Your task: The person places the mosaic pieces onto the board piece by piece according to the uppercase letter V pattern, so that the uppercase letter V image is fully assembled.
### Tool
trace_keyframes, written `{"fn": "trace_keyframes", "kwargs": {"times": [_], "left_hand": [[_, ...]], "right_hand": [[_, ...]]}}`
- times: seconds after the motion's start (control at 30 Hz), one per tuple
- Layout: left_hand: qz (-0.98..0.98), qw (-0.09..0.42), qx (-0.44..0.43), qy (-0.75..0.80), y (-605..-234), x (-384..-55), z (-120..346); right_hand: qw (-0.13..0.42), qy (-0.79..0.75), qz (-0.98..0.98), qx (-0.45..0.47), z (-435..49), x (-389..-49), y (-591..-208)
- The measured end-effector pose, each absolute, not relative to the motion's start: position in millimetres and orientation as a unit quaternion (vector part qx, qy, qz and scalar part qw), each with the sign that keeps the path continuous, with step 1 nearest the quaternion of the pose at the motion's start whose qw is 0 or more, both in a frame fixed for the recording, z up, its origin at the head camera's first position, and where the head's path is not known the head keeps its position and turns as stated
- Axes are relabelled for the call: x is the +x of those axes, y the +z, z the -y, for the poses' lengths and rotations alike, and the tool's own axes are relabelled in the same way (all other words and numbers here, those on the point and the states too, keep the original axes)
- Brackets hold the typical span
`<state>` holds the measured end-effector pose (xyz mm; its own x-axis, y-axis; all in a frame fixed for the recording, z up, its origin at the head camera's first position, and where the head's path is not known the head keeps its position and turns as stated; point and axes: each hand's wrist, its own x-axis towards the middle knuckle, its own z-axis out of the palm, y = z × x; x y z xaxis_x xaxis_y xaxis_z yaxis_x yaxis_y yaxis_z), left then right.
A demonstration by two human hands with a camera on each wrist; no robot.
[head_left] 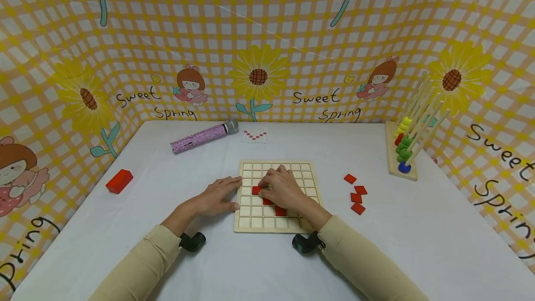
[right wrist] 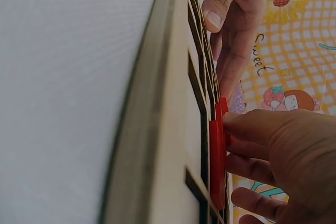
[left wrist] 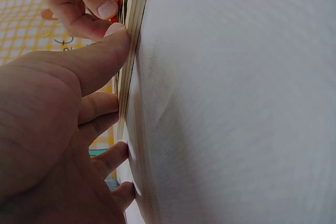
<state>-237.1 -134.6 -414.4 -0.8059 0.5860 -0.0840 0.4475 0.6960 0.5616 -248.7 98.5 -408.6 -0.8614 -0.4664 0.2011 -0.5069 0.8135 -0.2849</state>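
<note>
A square wooden grid board lies on the table. My left hand is at its left edge, with the thumb and spread fingers against the side; the left wrist view shows the fingertips along that edge. Over the board, my right hand pinches a red square tile between thumb and fingers, low in a cell at the left. Two more red tiles step down to the right from it, one next to the thumb and another partly under the hand. The right palm and wrist hide part of the grid.
Several loose red tiles lie right of the board. Behind it is a small card with a red V pattern, beside a glittery pink microphone. A red block sits far left; a pegged bead stand stands back right.
</note>
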Motion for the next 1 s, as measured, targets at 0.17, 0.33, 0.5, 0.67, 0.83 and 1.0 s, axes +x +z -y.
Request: {"fn": "trace_keyframes", "kwargs": {"times": [0.17, 0.33, 0.5, 0.67, 0.83, 1.0], "left_hand": [[-0.911, 0.127, 0.286, 0.267, -414.6, -237.1, 134.9], [-0.911, 0.127, 0.286, 0.267, -414.7, -237.0, 135.2], [-0.911, 0.127, 0.286, 0.268, -415.0, -237.0, 135.1], [-0.912, 0.129, 0.283, 0.266, -414.9, -236.8, 134.6], [-0.915, 0.127, 0.281, 0.262, -413.7, -236.1, 134.0], [-0.915, 0.125, 0.281, 0.260, -413.7, -236.1, 134.0]], "right_hand": [[0.062, 0.167, 0.950, 0.258, -98.0, -249.0, -408.8], [0.064, 0.165, 0.950, 0.258, -97.7, -249.7, -410.2], [0.064, 0.168, 0.950, 0.257, -97.9, -249.4, -410.7], [0.070, 0.173, 0.948, 0.259, -98.4, -248.4, -410.6], [0.076, 0.177, 0.948, 0.253, -101.4, -247.1, -408.4], [0.074, 0.182, 0.951, 0.237, -111.5, -243.8, -403.0]]}}
